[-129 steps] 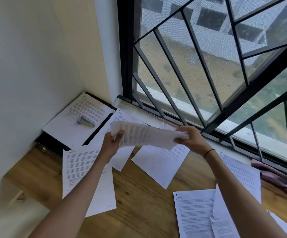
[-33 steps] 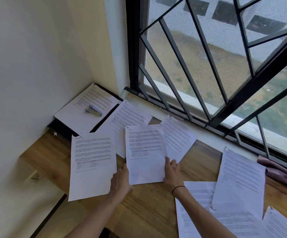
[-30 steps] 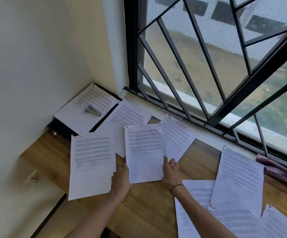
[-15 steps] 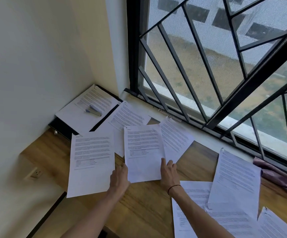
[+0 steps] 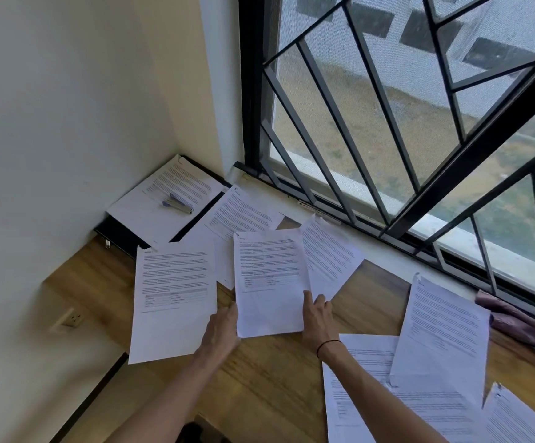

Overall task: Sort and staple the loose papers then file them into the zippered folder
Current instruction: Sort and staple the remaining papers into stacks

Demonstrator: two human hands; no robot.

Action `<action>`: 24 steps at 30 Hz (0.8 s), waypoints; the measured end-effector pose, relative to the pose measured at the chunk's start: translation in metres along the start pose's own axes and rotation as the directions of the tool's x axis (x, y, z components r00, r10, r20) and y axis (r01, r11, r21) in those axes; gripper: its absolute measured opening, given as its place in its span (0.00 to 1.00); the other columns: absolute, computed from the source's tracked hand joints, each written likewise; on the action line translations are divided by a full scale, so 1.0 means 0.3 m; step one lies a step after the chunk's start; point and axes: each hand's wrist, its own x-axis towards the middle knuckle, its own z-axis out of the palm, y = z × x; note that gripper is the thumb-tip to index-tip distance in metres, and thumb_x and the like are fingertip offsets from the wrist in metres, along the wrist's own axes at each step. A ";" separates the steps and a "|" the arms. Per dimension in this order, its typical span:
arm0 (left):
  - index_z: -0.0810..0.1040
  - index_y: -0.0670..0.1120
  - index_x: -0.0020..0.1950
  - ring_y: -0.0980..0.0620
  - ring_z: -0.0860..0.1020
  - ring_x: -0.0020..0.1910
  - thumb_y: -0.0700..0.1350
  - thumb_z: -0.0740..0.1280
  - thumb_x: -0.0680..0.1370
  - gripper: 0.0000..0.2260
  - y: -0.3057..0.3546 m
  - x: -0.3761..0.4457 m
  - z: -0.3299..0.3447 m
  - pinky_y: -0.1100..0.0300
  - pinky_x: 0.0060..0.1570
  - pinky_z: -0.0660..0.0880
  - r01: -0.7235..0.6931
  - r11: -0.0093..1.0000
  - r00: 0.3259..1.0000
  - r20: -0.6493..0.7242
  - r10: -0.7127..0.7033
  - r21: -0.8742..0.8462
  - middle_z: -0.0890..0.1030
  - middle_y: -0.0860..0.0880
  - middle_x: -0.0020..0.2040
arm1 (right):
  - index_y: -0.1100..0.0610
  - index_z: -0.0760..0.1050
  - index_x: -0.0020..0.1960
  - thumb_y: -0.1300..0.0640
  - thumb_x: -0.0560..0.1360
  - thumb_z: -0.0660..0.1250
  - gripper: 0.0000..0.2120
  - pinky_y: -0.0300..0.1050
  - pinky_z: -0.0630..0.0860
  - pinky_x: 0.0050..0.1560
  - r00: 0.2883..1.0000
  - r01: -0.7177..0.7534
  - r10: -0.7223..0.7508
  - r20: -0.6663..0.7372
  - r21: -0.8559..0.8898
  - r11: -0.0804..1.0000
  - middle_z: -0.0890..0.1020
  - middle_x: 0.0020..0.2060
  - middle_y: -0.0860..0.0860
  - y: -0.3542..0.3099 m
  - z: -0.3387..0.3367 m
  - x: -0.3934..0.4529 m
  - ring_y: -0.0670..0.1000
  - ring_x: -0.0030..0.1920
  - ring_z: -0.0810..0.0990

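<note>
Over at ten o'clock, tucked into the corner where the wall meets the window, the dark zippered folder (image 5: 122, 233) lies flat on the wooden table (image 5: 259, 388) with a printed sheet on top of it, and a stapler (image 5: 178, 206) rests on that sheet. Just below, toward nine o'clock, a loose page (image 5: 173, 298) lies flat, its near end hanging past the table edge. At the centre sits a set of papers (image 5: 269, 282), overlapping two more sheets that fan out behind it toward twelve and one o'clock. The left hand (image 5: 223, 330) meets this set at its lower left edge; whether the thumb is pinching it I cannot tell from here. The right hand (image 5: 317, 318) lies along the set's lower right edge with fingers straight, pressing rather than gripping. Farther right, from three to five o'clock, more printed sheets (image 5: 442, 330) overlap one another. A purple cloth (image 5: 521, 327) is bunched against the window frame (image 5: 470, 161) at three o'clock.
</note>
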 end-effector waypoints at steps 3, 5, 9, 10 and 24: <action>0.74 0.52 0.49 0.53 0.79 0.40 0.54 0.77 0.71 0.15 0.014 -0.004 -0.008 0.58 0.38 0.81 0.009 0.998 1.000 0.010 -0.010 0.062 0.79 0.53 0.44 | 0.54 0.53 0.76 0.61 0.72 0.73 0.41 0.53 0.79 0.59 1.000 0.011 -0.011 0.001 -0.006 1.000 0.68 0.62 0.59 0.006 0.005 0.000 0.60 0.60 0.69; 0.72 0.51 0.46 0.52 0.79 0.39 0.52 0.77 0.71 0.15 0.032 -0.011 -0.023 0.59 0.35 0.78 0.010 0.997 1.000 0.013 -0.011 0.080 0.79 0.51 0.43 | 0.54 0.54 0.76 0.62 0.72 0.72 0.40 0.52 0.78 0.58 1.000 0.014 -0.014 0.002 -0.012 1.000 0.68 0.61 0.59 0.008 0.006 -0.001 0.59 0.60 0.69; 0.69 0.51 0.45 0.50 0.78 0.40 0.47 0.76 0.71 0.15 0.041 -0.014 -0.023 0.59 0.36 0.75 0.022 0.994 1.000 0.018 -0.024 0.107 0.79 0.49 0.44 | 0.55 0.54 0.76 0.62 0.72 0.72 0.39 0.52 0.78 0.58 1.000 0.007 -0.007 -0.002 0.003 1.000 0.68 0.60 0.59 0.006 0.000 -0.005 0.60 0.60 0.70; 0.70 0.51 0.45 0.50 0.79 0.40 0.47 0.76 0.71 0.15 0.040 -0.015 -0.022 0.59 0.36 0.76 0.022 0.994 1.000 0.017 -0.024 0.106 0.79 0.50 0.44 | 0.55 0.54 0.76 0.62 0.72 0.72 0.39 0.52 0.78 0.58 1.000 0.005 -0.005 -0.004 0.008 1.000 0.68 0.61 0.59 0.006 0.001 -0.005 0.60 0.60 0.70; 0.80 0.53 0.51 0.54 0.80 0.39 0.57 0.79 0.63 0.20 0.035 -0.023 -0.095 0.57 0.42 0.82 0.015 0.999 0.996 0.084 -0.019 0.051 0.81 0.55 0.42 | 0.55 0.53 0.77 0.64 0.71 0.73 0.42 0.52 0.77 0.59 1.000 0.022 -0.023 0.009 0.050 0.998 0.67 0.60 0.58 0.022 -0.011 0.008 0.58 0.58 0.69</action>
